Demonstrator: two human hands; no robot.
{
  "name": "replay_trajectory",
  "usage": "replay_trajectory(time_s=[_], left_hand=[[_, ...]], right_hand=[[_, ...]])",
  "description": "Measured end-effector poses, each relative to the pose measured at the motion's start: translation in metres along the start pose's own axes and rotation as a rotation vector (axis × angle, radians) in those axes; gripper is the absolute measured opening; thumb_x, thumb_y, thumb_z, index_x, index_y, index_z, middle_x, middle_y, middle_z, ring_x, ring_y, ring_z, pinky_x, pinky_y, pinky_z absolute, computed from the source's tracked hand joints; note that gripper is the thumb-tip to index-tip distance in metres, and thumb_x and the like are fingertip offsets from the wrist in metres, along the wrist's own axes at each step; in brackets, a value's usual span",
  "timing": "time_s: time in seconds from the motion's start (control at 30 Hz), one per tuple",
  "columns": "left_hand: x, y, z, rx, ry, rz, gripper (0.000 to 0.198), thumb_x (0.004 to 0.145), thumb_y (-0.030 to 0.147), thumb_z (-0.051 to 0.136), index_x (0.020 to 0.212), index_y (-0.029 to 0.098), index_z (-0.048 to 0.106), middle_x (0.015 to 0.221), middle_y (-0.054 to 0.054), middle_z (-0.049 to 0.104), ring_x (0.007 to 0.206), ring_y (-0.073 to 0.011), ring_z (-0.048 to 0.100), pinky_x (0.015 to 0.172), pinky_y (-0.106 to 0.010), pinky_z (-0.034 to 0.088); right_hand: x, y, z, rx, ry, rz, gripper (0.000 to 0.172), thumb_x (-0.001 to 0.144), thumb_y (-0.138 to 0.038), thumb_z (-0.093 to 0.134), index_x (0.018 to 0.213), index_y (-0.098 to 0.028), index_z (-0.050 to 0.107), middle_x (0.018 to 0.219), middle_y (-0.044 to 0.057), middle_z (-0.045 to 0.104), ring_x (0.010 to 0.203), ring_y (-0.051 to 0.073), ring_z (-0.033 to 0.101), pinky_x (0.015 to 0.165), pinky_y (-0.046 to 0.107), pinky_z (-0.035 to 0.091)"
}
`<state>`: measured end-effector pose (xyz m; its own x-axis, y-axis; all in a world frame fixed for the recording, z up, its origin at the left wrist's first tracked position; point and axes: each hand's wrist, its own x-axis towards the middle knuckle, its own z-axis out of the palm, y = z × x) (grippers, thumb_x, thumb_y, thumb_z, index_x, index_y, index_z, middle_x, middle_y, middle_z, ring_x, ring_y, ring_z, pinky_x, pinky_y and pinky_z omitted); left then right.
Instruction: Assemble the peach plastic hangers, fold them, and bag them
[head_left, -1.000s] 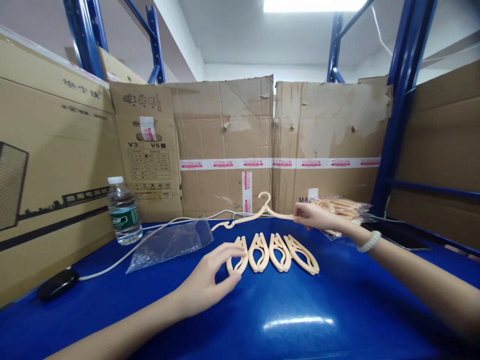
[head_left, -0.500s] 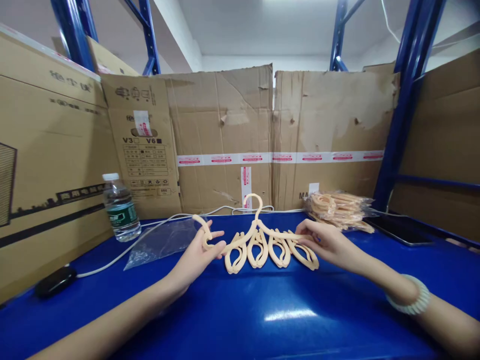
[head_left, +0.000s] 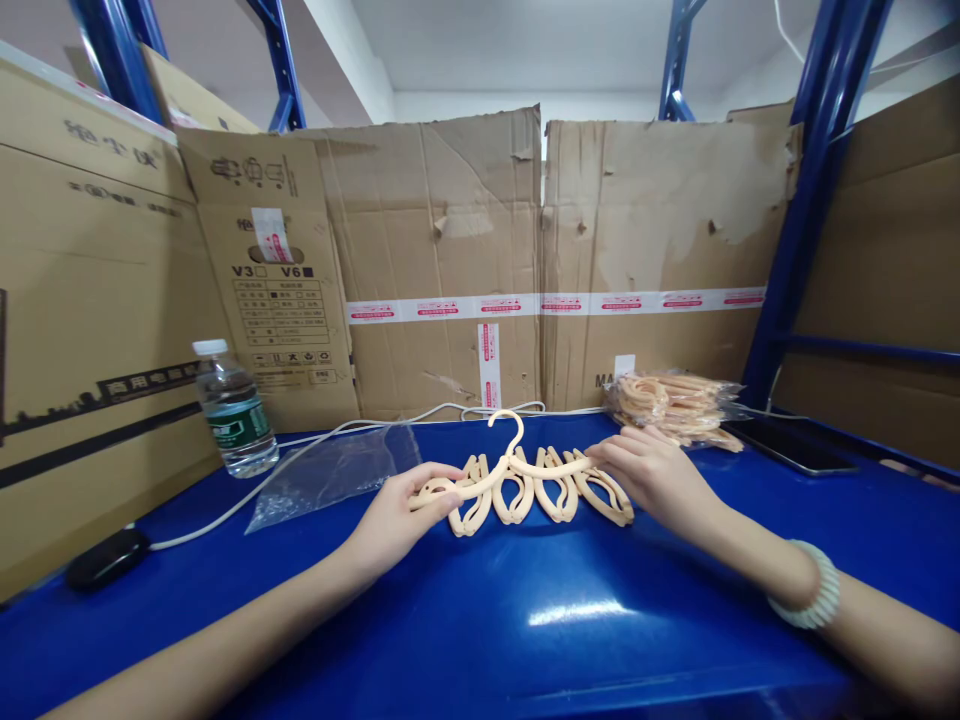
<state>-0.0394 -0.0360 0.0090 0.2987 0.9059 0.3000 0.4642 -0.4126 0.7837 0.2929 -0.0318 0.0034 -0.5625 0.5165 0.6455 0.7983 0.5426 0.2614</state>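
A cream-coloured clothes hanger (head_left: 541, 468) with its hook (head_left: 510, 425) pointing up is held between my two hands just above the blue table. My left hand (head_left: 401, 515) grips its left arm between thumb and fingers, with a curved end part folded in by the fingers. My right hand (head_left: 652, 475) pinches the tip of the right arm. Behind and below it, several folded hangers of the same colour lie in a row, among them one folded hanger (head_left: 556, 500) near the middle. The right hand partly covers the rightmost one.
Clear plastic bag (head_left: 330, 480) and water bottle (head_left: 238, 420) stand left on the blue table (head_left: 480, 620). A black device (head_left: 109, 560) trails a white cable. A bagged pile of hangers (head_left: 667, 405) and a phone (head_left: 791, 446) lie right. Cardboard boxes (head_left: 442, 250) wall the back.
The hanger's left end part, which stuck up above my left hand, is now folded down at the fingers. My left fingers have closed in. My right hand has turned slightly over the tip.
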Motion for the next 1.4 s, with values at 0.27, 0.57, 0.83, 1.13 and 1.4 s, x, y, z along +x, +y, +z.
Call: replay_trajectory(time_s=[0.27, 0.57, 0.83, 1.13, 1.4], left_hand=[[0.002, -0.008, 0.001, -0.004, 0.026, 0.008, 0.032, 0.08, 0.042, 0.063, 0.104, 0.02, 0.067, 0.089, -0.002, 0.07, 0.081, -0.0193, 0.063, 0.076, -0.028, 0.047], [0.0, -0.001, 0.001, -0.069, 0.089, -0.011, 0.033, 0.077, 0.041, 0.064, 0.102, 0.02, 0.067, 0.089, -0.003, 0.069, 0.084, -0.0202, 0.064, 0.078, -0.029, 0.049], [0.001, -0.002, 0.003, -0.279, 0.126, -0.059, 0.038, 0.07, 0.038, 0.072, 0.1, 0.016, 0.065, 0.068, 0.002, 0.063, 0.062, -0.0129, 0.056, 0.063, -0.024, 0.047], [-0.003, 0.003, 0.015, -0.472, 0.057, -0.055, 0.044, 0.067, 0.032, 0.077, 0.103, 0.016, 0.056, 0.076, -0.001, 0.065, 0.068, -0.0163, 0.065, 0.063, -0.028, 0.055], [-0.008, 0.003, 0.03, -0.413, -0.011, 0.07, 0.027, 0.076, 0.029, 0.073, 0.09, 0.016, 0.053, 0.073, 0.0, 0.063, 0.065, -0.0131, 0.062, 0.058, -0.024, 0.054]], right_hand=[[-0.005, -0.012, -0.002, -0.174, -0.024, -0.019, 0.027, 0.086, -0.002, 0.045, 0.1, -0.013, 0.065, 0.114, 0.013, 0.067, 0.076, 0.024, 0.068, 0.06, 0.032, 0.049], [0.0, -0.013, 0.011, 0.518, 0.112, 0.217, 0.029, 0.094, -0.026, 0.048, 0.12, -0.018, 0.057, 0.116, 0.013, 0.062, 0.096, 0.022, 0.064, 0.08, 0.036, 0.055], [0.006, -0.007, 0.005, 1.04, -0.012, 0.542, 0.038, 0.085, -0.042, 0.061, 0.112, -0.017, 0.066, 0.11, 0.01, 0.07, 0.1, 0.026, 0.066, 0.088, 0.04, 0.054], [0.011, -0.027, 0.008, 1.432, 0.143, 0.675, 0.048, 0.075, -0.042, 0.075, 0.111, -0.021, 0.05, 0.086, 0.002, 0.068, 0.081, 0.018, 0.067, 0.076, 0.033, 0.055], [0.01, -0.059, 0.004, 1.35, -0.1, 0.33, 0.024, 0.09, -0.038, 0.061, 0.102, -0.018, 0.061, 0.1, 0.008, 0.067, 0.089, 0.018, 0.066, 0.081, 0.033, 0.055]])
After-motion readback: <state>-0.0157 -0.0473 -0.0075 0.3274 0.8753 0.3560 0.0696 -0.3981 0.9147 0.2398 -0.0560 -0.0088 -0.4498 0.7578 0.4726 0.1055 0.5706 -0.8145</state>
